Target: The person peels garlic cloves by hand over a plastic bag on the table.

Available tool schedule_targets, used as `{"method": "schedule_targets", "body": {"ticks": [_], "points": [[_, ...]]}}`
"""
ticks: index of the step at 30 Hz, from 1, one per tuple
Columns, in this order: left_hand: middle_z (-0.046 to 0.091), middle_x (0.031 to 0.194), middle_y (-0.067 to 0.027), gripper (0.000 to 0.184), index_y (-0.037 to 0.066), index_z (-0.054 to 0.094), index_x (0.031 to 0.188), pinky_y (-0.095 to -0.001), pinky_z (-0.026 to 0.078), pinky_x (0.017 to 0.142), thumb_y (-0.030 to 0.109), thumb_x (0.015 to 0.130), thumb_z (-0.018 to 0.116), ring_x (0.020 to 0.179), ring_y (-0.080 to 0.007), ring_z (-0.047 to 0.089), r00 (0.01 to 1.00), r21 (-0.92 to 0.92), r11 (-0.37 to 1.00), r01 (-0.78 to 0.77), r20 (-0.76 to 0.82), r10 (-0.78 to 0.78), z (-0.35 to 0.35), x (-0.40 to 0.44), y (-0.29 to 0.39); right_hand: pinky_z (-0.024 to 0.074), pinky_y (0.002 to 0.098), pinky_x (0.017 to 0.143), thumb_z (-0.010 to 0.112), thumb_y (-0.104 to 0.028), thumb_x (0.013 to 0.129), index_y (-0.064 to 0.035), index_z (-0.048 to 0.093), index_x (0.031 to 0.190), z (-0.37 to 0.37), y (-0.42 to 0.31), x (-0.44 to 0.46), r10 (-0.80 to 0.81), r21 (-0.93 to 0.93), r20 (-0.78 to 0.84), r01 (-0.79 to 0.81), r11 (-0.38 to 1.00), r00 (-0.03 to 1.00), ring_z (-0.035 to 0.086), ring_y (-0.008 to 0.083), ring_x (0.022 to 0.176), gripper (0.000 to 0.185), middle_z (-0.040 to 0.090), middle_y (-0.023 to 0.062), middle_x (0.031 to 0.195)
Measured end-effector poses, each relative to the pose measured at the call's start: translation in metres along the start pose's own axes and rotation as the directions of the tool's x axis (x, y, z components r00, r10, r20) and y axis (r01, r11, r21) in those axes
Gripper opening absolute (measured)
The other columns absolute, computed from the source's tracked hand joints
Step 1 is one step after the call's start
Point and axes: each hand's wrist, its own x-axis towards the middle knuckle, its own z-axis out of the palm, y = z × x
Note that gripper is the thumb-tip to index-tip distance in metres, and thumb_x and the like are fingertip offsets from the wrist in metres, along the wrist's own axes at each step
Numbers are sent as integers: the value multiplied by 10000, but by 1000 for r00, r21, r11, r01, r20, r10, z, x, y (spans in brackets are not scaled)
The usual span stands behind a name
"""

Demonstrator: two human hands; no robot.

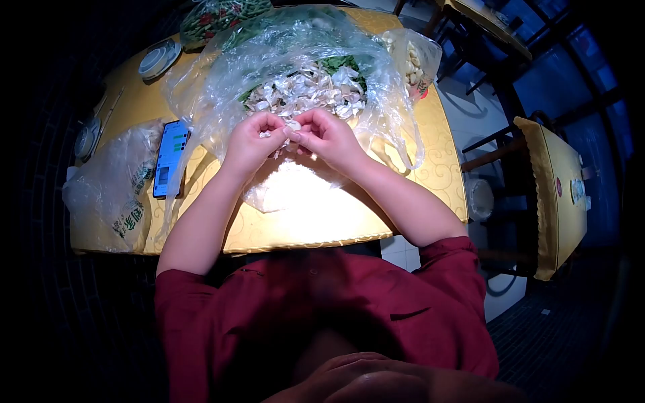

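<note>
My left hand [256, 140] and my right hand [328, 140] meet above the near part of the table, fingertips pinched together. Between them is a whitish garlic clove [293, 125], held by both hands. Bits of pale skin show by the left fingers. Just beyond my hands, a heap of papery garlic skins [306, 91] lies on a large clear plastic bag [282, 47], with green leaves [339, 65] showing at the heap's edge. Under my hands the tabletop is washed out by bright light, so small pieces there are hard to make out.
A phone [170, 160] with a lit screen lies left, beside a plastic bag with green print [111, 191]. A bag of pale cloves [413, 64] sits at the right. Stacked dishes [158, 60] and a bag of green vegetables [222, 20] stand farther back. Another table [561, 195] is at right.
</note>
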Motion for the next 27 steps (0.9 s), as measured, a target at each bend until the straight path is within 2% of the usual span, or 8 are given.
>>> {"method": "schedule_targets", "body": {"ticks": [3, 4, 7, 9, 10, 13, 19, 27], "points": [[550, 701, 7, 120, 34, 562, 795, -184, 410, 526, 114, 781, 649, 616, -50, 513, 1000, 27, 1000, 11, 20, -12, -1, -1, 3, 451, 192, 585, 596, -116, 840, 11, 499, 974, -4, -2, 0, -8, 18, 18, 7, 1000, 1000, 557, 73, 669, 208, 586, 46, 810], [549, 699, 8, 117, 32, 561, 794, -185, 409, 525, 111, 781, 646, 612, -49, 510, 1000, 28, 1000, -4, 16, 3, -2, 0, 1, 451, 195, 602, 580, -113, 850, 12, 495, 970, -4, -1, 0, -37, 39, -37, 39, 998, 999, 553, 77, 676, 193, 588, 60, 829], [552, 700, 9, 97, 26, 558, 790, -188, 410, 530, 87, 777, 633, 601, -50, 501, 993, 103, 992, -70, -90, 80, -4, 2, 2, 451, 196, 611, 542, -97, 868, 27, 510, 954, -8, -11, 2, -106, 333, -151, 152, 931, 983, 549, 72, 678, 154, 590, 61, 818], [555, 699, 9, 93, 25, 559, 788, -189, 412, 541, 81, 775, 631, 609, -50, 500, 975, 169, 982, -84, -192, 116, -5, 0, 9, 457, 205, 638, 521, -136, 889, 27, 508, 1021, -16, -12, 4, -55, 304, -125, 91, 948, 991, 548, 82, 702, 211, 594, 70, 855], [558, 689, 10, 87, 26, 567, 772, -201, 427, 569, 80, 769, 636, 627, -54, 510, 960, 181, 970, -161, -198, 196, -7, 4, 3, 457, 203, 637, 514, -137, 892, 28, 509, 1042, -18, -13, 4, -28, 317, -76, 51, 947, 997, 548, 80, 703, 223, 594, 68, 856], [587, 713, -1, 93, 18, 603, 798, -210, 444, 605, 90, 761, 648, 665, -60, 536, 960, 246, 948, -203, -138, 242, -4, 0, 7, 448, 188, 621, 504, -129, 896, 23, 512, 1107, -11, -12, 1, 39, 293, 7, -40, 955, 999, 545, 70, 685, 260, 592, 50, 840], [645, 806, -43, 187, 10, 642, 922, -217, 464, 663, 101, 758, 654, 743, -84, 586, 976, 202, 962, -183, -77, 202, 2, -5, 8, 446, 181, 569, 505, -103, 888, 28, 533, 1087, 0, -9, -1, 63, 137, 36, -68, 988, 997, 539, 57, 632, 240, 592, 25, 776], [643, 793, -54, 172, -10, 635, 922, -207, 465, 639, 68, 769, 617, 708, -83, 588, 982, 172, 973, -151, -88, 168, 2, -6, 7, 452, 186, 602, 494, -99, 895, 35, 516, 1095, 0, -8, -2, 65, 118, 69, -73, 990, 995, 543, 67, 657, 242, 592, 41, 804]]}}
